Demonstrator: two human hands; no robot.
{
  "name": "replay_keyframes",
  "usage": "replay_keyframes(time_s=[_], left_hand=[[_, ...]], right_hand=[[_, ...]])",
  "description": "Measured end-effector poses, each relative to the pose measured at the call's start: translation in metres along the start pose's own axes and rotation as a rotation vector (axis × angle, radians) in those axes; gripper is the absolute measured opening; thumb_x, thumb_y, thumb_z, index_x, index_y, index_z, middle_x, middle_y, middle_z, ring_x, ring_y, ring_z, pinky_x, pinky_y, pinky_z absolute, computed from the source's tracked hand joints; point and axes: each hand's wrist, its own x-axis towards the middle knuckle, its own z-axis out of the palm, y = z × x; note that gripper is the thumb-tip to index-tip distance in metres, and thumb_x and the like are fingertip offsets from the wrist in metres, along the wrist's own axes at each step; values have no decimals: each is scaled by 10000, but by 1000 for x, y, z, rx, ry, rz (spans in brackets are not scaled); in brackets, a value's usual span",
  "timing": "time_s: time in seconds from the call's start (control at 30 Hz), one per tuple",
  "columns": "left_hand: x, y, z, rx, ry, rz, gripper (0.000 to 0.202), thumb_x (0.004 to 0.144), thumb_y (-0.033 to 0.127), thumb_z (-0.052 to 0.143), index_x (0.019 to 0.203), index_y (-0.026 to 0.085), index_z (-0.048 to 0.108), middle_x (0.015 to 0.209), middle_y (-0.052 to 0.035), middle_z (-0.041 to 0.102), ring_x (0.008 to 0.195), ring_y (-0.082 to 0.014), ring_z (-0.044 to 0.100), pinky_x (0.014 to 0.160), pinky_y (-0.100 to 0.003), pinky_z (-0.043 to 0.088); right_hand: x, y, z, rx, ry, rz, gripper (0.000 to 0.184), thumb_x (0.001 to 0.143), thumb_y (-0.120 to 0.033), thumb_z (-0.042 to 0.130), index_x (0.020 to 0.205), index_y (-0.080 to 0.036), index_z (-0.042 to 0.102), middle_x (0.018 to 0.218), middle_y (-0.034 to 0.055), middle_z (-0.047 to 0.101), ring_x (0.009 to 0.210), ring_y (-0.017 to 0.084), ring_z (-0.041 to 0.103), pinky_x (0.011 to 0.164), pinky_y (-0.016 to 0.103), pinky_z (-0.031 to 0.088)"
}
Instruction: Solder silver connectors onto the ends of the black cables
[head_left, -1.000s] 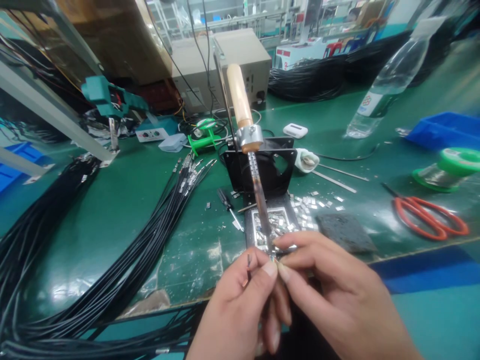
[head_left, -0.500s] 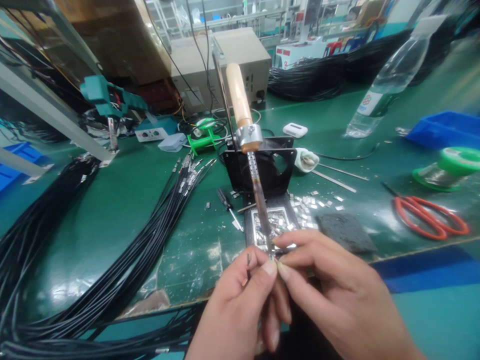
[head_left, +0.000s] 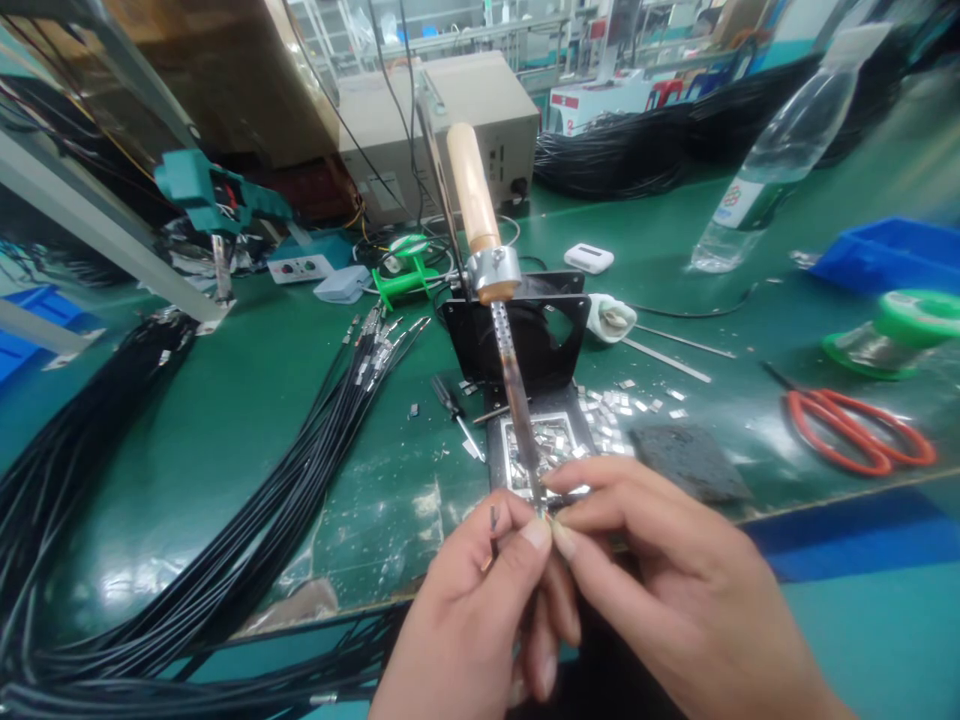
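A soldering iron (head_left: 517, 390) with a wooden handle is fixed on a stand, tip pointing down at my fingers. My left hand (head_left: 495, 590) is closed in a pinch just below the tip, and a short dark cable end (head_left: 493, 538) pokes out between its thumb and index finger. My right hand (head_left: 660, 570) pinches at the same spot, fingertips meeting the left thumb on what looks like a thin wire (head_left: 550, 517). The fingers hide most of this small work. Behind them, a tray (head_left: 510, 455) of small metal connector shells sits under the iron.
Black cables (head_left: 300, 500) with metal ends lie at left. Loose shells (head_left: 611, 410), a dark sponge pad (head_left: 690, 462), red-handled scissors (head_left: 855, 430), a solder spool (head_left: 892, 335) and a bottle (head_left: 787, 160) are at right. A screwdriver (head_left: 454, 408) lies left of the tray.
The whole view has shifted very slightly. Both hands keep the same pinch under the iron's tip; nothing has been let go or picked up.
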Motion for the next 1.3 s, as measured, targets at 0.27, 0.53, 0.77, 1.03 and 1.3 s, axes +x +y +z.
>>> replay_keyframes(time_s=[0.27, 0.53, 0.77, 1.03, 1.3], left_hand=[[0, 1, 1, 21, -2, 10, 324, 1081, 391, 489, 852, 162, 494, 657, 18, 583, 467, -56, 430, 474, -204, 288], [-2, 1, 2, 31, 10, 4, 327, 1083, 387, 479, 846, 162, 495, 668, 17, 579, 466, -59, 414, 473, -215, 274], [-2, 3, 2, 23, 8, -1, 324, 1076, 392, 498, 841, 168, 495, 675, 14, 583, 479, -67, 421, 470, -218, 264], [-4, 2, 2, 29, 9, 10, 320, 1077, 381, 496, 839, 166, 501, 660, 16, 575, 478, -68, 420, 478, -223, 272], [-2, 4, 2, 38, 8, 13, 325, 1084, 373, 482, 836, 164, 499, 668, 18, 574, 483, -65, 417, 482, -224, 273]], right_hand=[[1, -2, 0, 7, 27, -6, 177, 907, -113, 654, 780, -208, 731, 1031, 17, 736, 883, 112, 771, 656, 110, 576], [-1, -1, 0, -25, 24, 5, 166, 908, -126, 665, 801, -221, 749, 1055, 22, 742, 904, 126, 771, 688, 137, 587], [-2, -1, 0, 11, 16, 15, 164, 914, -126, 661, 801, -209, 746, 1079, 37, 737, 922, 144, 774, 663, 142, 595], [0, -1, 0, 13, 23, 6, 164, 914, -121, 658, 802, -209, 739, 1053, 19, 738, 907, 124, 774, 674, 117, 591], [-1, -2, 0, 7, 22, 4, 162, 910, -111, 659, 819, -220, 737, 1061, 0, 733, 922, 105, 770, 698, 100, 582]])
